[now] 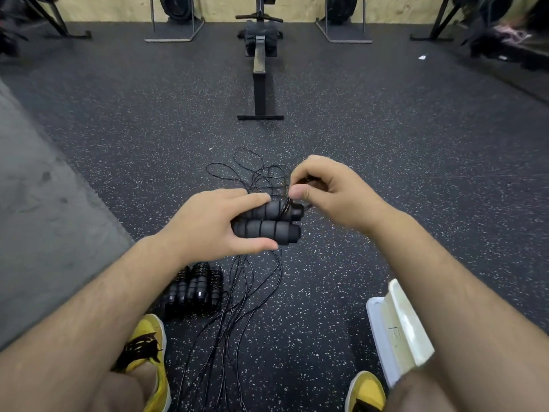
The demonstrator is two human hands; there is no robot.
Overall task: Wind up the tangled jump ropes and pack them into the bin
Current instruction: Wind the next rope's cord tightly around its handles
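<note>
My left hand [214, 224] grips two black foam jump-rope handles [267, 226] side by side, their ends pointing right. My right hand [323, 191] pinches the thin black cord [286, 203] at the upper handle's end, where a few turns lie around the handle. Loose cord loops [246, 168] lie tangled on the floor beyond my hands, and several strands [237, 292] trail down toward me. A bundle of wound ropes with black handles [196, 288] lies on the floor by my left foot. The white plastic bin [398, 331] sits at the lower right, partly hidden by my right arm.
Speckled black rubber floor [386, 173] all around. A rowing machine [260, 69] stands straight ahead. Metal rack bases [175, 31] line the far wall. A grey mat [38, 203] covers the left side. My yellow shoes [148, 352] are at the bottom.
</note>
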